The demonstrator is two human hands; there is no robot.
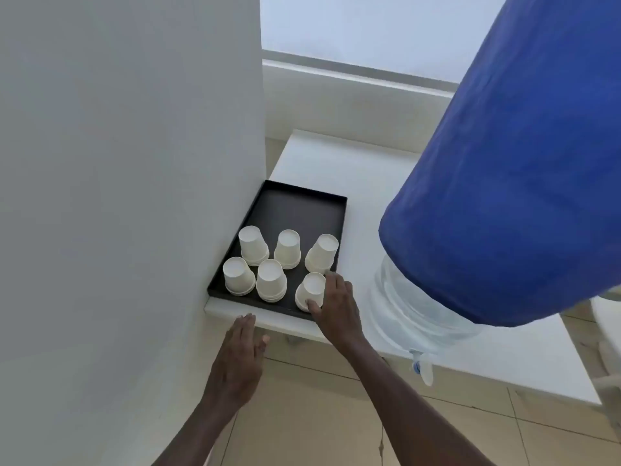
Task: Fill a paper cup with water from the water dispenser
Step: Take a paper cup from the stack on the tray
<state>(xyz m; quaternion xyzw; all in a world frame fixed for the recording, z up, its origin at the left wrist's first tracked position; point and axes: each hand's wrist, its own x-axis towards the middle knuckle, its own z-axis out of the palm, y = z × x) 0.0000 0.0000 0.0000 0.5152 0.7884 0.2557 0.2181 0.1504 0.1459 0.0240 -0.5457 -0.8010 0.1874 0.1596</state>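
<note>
Several stacks of upside-down white paper cups stand on a black tray [295, 205] on a white table. My right hand [336, 302] wraps around the front right cup stack [311, 287], thumb low on its near side and fingers behind it. In front of the table edge, my left hand [240, 358] hovers flat and open, holding nothing. The water dispenser is a large bottle under a blue cloth cover [510, 183], with a clear base [400, 307] and a small white tap [421, 366] overhanging the table's front edge.
A white wall panel [127, 163] rises directly left of the tray. The white table [336, 163] runs back to a window sill. Beige floor tiles [319, 415] lie below. A white object stands at the far right edge.
</note>
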